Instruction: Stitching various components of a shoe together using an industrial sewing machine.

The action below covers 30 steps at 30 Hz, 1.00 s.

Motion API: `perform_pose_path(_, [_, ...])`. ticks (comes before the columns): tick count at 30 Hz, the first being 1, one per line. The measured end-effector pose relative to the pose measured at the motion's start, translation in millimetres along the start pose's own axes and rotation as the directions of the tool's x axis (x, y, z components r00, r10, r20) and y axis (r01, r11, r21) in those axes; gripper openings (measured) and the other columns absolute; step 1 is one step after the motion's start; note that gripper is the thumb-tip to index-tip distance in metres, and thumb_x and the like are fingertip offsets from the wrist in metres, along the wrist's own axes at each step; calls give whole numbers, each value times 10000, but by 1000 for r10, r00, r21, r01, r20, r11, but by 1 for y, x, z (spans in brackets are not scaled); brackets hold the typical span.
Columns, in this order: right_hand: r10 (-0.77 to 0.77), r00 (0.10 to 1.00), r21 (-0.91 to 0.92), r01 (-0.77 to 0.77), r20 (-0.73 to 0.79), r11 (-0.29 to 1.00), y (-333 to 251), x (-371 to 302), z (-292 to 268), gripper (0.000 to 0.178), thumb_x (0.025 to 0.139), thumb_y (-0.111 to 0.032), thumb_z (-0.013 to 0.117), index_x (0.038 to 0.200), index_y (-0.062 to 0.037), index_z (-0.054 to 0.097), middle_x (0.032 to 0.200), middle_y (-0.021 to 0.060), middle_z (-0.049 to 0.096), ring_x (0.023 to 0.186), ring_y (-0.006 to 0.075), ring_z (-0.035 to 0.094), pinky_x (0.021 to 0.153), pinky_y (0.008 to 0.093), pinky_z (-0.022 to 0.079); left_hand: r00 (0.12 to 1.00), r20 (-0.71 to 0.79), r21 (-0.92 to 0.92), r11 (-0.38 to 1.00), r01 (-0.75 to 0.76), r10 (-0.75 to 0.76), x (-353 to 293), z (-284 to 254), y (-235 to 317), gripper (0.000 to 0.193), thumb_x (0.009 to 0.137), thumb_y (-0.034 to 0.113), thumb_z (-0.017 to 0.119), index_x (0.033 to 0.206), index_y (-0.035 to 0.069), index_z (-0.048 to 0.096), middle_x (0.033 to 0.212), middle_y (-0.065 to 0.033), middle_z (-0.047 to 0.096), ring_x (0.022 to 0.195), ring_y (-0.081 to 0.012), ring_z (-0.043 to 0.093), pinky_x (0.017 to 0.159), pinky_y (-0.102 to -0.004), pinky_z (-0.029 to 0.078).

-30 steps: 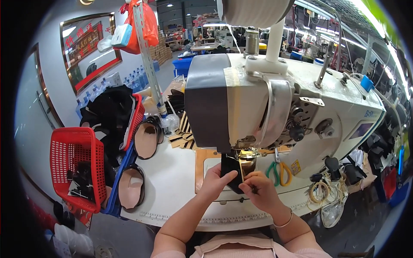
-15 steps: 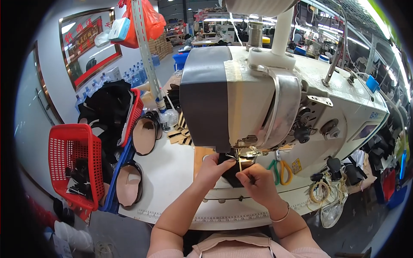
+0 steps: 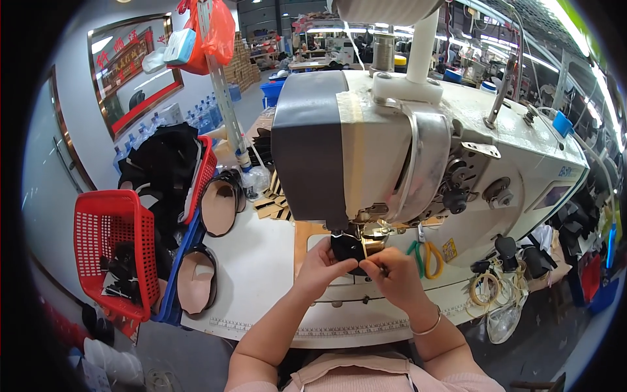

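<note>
Under the head of a large sewing machine (image 3: pixel 310 150), my left hand (image 3: pixel 322 269) grips a small black piece (image 3: pixel 346 247), which looks like leather or fabric, with the thumb along its near edge. Close on its right, my right hand (image 3: pixel 397 274) is closed, thumb and forefinger pinched at the lower end of a narrow pale strip (image 3: pixel 364 245) that runs down from the needle area. Both thumb tips nearly meet at the black piece's near edge. My right hand's other fingers are curled, and what lies inside them is hidden.
Green-and-yellow-handled scissors (image 3: pixel 431 261) lie right of my hands. Part-made shoes (image 3: pixel 196 281) sit on the table's left side, beside a red basket (image 3: pixel 140 228) of black pieces. Tape rolls (image 3: pixel 484 291) hang at the right edge. A printed ruler (image 3: pixel 261 328) follows the front edge.
My left hand has drawn back from beside the needle, and more of the black piece shows. The right hand has stayed nearly in place, its fingertips now against the left thumb.
</note>
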State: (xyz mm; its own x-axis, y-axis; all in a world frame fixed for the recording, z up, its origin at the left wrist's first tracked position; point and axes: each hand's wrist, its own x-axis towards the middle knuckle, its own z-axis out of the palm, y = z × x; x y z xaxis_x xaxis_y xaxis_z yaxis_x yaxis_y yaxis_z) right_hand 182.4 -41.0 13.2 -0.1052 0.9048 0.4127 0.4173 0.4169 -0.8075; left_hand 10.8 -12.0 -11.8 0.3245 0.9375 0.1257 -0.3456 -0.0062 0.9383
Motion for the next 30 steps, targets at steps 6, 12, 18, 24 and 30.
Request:
perform_pose_path(6, [-16, 999, 9, 16, 41, 1000, 0, -14, -4, 125, 782, -139, 672, 797, -19, 640, 589, 63, 526, 552, 125, 490, 514, 259, 399, 999, -22, -179, 983, -42, 38, -13, 9, -20, 388, 758, 27, 673, 1075, 29, 450, 951, -40, 577, 842, -93, 560, 725, -230, 461])
perform_pose_path(12, [22, 999, 24, -23, 42, 999, 1, -6, 0, 156, 799, -156, 672, 805, -2, 646, 631, 21, 578, 562, 54, 477, 503, 215, 387, 996, -80, -121, 992, -37, 28, -6, 7, -12, 377, 752, 31, 678, 1065, 14, 468, 936, -43, 584, 829, -92, 563, 712, -217, 457])
perform_pose_path(18, [62, 997, 24, -63, 46, 998, -1, 1, 4, 155, 821, -148, 649, 823, 7, 650, 600, 2, 583, 566, 31, 477, 494, 207, 390, 995, -94, -86, 996, 6, -14, 4, 2, -4, 367, 748, 43, 676, 1058, -12, 488, 915, -52, 598, 806, -98, 577, 713, -213, 466])
perform_pose_path(24, [-140, 990, -158, 135, -17, 978, 0, -2, 2, 110, 785, -109, 664, 771, -4, 636, 577, 48, 551, 517, 127, 490, 491, 263, 389, 992, -79, -161, 983, 85, -99, 13, -3, 8, 379, 749, 49, 673, 1074, -22, 491, 944, -78, 606, 840, -116, 592, 754, -231, 479])
perform_pose_path(30, [-238, 971, -73, 236, -29, 969, 8, -13, 3, 121, 744, -67, 688, 708, -8, 588, 590, 62, 506, 577, 186, 463, 546, 303, 374, 996, -69, -219, 975, 45, -62, 10, -1, 3, 356, 762, 52, 657, 1067, -24, 489, 929, -71, 608, 853, -115, 590, 766, -233, 476])
